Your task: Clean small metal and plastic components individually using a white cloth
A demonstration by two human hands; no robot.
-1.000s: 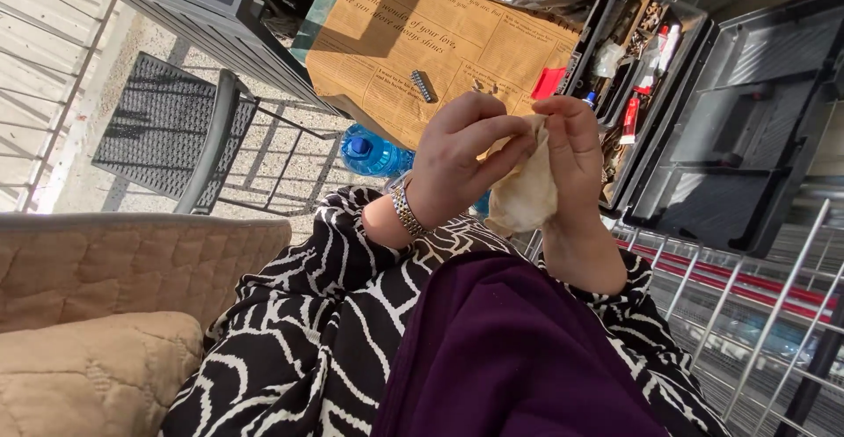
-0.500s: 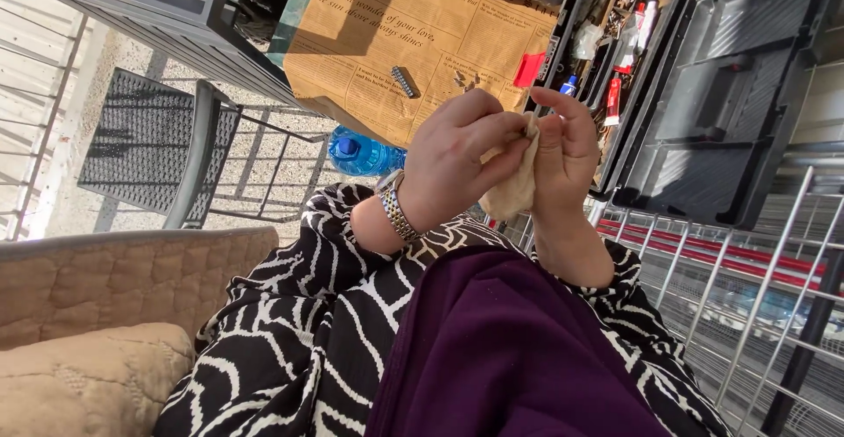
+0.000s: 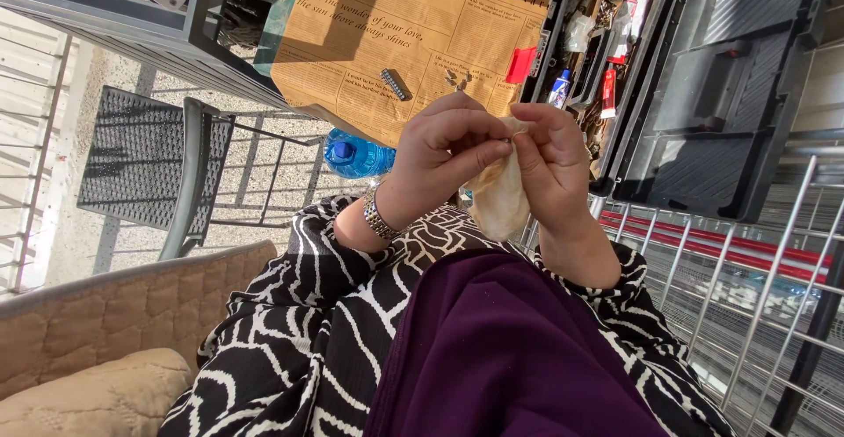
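Both my hands are raised together above my lap, pinching a small beige cloth (image 3: pixel 499 198) that hangs down between them. My left hand (image 3: pixel 440 156), with a metal watch at the wrist, grips the cloth's top edge with thumb and fingers. My right hand (image 3: pixel 554 169) pinches the same edge from the other side. Whatever may be inside the cloth is hidden. Beyond my hands lies a brown printed paper sheet (image 3: pixel 369 41) on a table, with a small dark ridged metal piece (image 3: pixel 395 84) and a few tiny parts (image 3: pixel 457 77) on it.
An open black toolbox (image 3: pixel 703 94) with tubes and small items stands at the right of the paper. A blue water bottle (image 3: pixel 354 155) lies below the table. A black mesh chair (image 3: pixel 149 160) is at left, a tan cushion (image 3: pixel 97 393) lower left, a metal railing (image 3: pixel 747 287) at right.
My hands have closed tighter together on the cloth's top edge, and the cloth now hangs lower between them. The view has shifted slightly.
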